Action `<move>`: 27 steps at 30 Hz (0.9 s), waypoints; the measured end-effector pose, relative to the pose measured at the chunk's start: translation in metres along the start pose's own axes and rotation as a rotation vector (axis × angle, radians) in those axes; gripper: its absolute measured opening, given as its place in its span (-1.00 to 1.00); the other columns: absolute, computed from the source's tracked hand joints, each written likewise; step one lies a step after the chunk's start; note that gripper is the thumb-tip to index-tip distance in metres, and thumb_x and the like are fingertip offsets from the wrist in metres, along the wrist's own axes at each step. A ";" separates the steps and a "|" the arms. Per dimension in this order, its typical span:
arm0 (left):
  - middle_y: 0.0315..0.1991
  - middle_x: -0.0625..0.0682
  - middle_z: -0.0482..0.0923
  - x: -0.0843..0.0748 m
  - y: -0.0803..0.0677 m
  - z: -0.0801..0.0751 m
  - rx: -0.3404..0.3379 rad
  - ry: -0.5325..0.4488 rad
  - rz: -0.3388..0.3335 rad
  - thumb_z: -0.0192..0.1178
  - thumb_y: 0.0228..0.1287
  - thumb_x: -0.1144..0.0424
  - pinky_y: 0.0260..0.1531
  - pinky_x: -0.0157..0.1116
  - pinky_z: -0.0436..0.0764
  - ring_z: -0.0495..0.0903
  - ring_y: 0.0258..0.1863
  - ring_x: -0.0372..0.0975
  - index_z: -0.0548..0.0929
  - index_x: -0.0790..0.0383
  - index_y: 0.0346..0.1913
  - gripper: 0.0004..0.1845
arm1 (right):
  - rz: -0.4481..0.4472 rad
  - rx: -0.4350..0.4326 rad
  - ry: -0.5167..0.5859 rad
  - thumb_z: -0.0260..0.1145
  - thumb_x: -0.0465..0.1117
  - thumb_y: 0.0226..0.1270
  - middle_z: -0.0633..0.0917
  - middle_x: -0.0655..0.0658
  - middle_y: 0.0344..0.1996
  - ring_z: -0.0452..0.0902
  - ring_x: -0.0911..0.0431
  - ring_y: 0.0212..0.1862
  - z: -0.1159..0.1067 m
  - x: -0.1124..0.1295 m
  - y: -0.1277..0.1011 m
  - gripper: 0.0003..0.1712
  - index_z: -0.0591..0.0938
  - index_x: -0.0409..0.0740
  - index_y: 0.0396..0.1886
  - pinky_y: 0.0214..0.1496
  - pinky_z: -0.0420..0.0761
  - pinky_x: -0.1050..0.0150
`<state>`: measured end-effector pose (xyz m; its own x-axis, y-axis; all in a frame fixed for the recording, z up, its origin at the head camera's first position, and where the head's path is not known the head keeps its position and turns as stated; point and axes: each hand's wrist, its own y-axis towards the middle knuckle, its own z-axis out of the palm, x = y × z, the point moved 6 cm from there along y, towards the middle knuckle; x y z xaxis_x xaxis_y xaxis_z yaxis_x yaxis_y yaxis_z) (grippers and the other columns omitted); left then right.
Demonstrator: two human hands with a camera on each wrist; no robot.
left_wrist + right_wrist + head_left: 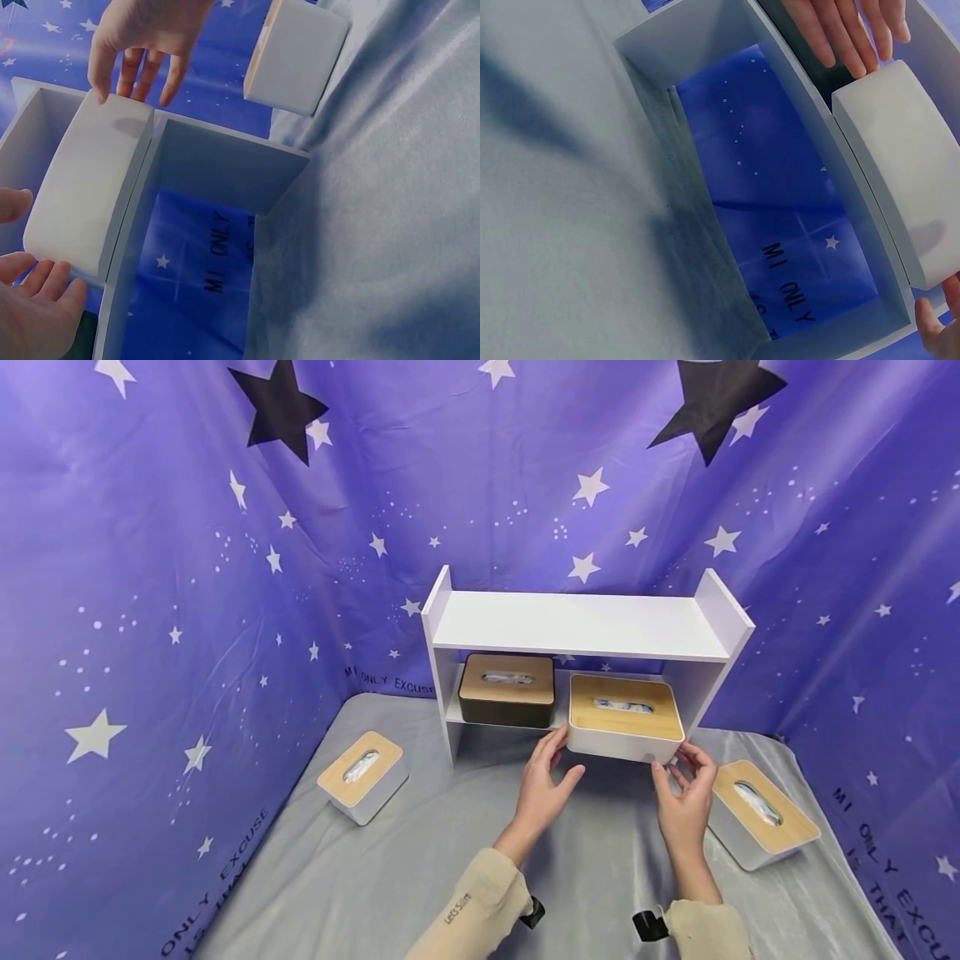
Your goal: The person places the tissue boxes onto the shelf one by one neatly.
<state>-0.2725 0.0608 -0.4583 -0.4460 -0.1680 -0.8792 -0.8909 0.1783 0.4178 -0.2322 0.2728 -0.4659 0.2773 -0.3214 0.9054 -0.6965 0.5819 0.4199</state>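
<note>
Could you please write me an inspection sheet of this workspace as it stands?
Surface: grey cloth over the table, wrinkled.
Job's things: white tissue box with wooden lid, on the white shelf unit, its middle board, front overhanging.
Clutter: black tissue box beside it on the same board; two more white boxes on the cloth, one at left, one at right.
Hands: left hand touches the white tissue box's left end, fingers straight; right hand at its right end, fingers relaxed.
Cables: nothing seen.
Surroundings: purple star-print backdrop on three sides.
</note>
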 end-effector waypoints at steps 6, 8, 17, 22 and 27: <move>0.43 0.13 0.38 0.000 0.002 0.001 0.010 0.021 0.017 0.26 0.34 0.29 0.37 -0.16 0.50 0.45 0.39 -0.06 0.34 0.25 0.46 -0.34 | -0.024 0.030 -0.003 0.25 -0.54 0.27 0.50 -0.25 0.21 0.38 0.35 0.21 0.000 0.010 -0.001 -0.39 0.33 -0.49 0.32 0.14 0.46 0.71; 0.46 0.12 0.36 0.000 0.002 0.001 0.017 0.017 0.016 0.27 0.33 0.30 0.38 -0.16 0.49 0.43 0.40 -0.06 0.34 0.25 0.47 -0.34 | -0.033 0.050 -0.005 0.25 -0.54 0.27 0.49 -0.37 0.25 0.40 0.26 0.23 0.000 0.019 -0.002 -0.38 0.33 -0.51 0.33 0.14 0.45 0.72; 0.49 0.11 0.32 -0.002 0.001 0.003 0.027 0.105 0.056 0.18 0.32 0.39 0.45 -0.12 0.41 0.35 0.45 -0.04 0.32 0.27 0.48 -0.35 | -0.067 0.119 -0.015 0.25 -0.54 0.28 0.41 -0.50 0.34 0.37 -0.10 0.39 0.002 0.030 -0.004 -0.29 0.29 -0.43 0.43 0.19 0.44 0.73; 0.51 0.08 0.28 -0.001 0.003 0.004 0.044 0.167 0.049 0.17 0.33 0.37 0.48 -0.09 0.36 0.30 0.48 -0.06 0.28 0.24 0.50 -0.32 | -0.069 0.150 -0.037 0.27 -0.52 0.29 0.41 -0.45 0.37 0.34 -0.17 0.40 0.003 0.032 -0.003 -0.27 0.28 -0.40 0.46 0.20 0.42 0.75; 0.54 0.07 0.23 0.000 0.004 0.005 0.077 0.153 0.041 0.18 0.34 0.34 0.50 -0.08 0.32 0.25 0.51 -0.05 0.24 0.24 0.52 -0.30 | -0.072 0.169 -0.036 0.27 -0.55 0.27 0.37 -0.45 0.40 0.27 -0.33 0.42 0.007 0.024 0.001 -0.22 0.25 -0.40 0.48 0.21 0.39 0.77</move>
<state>-0.2759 0.0663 -0.4576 -0.4949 -0.3037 -0.8141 -0.8650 0.2609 0.4285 -0.2308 0.2608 -0.4443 0.3087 -0.3855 0.8695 -0.7778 0.4238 0.4641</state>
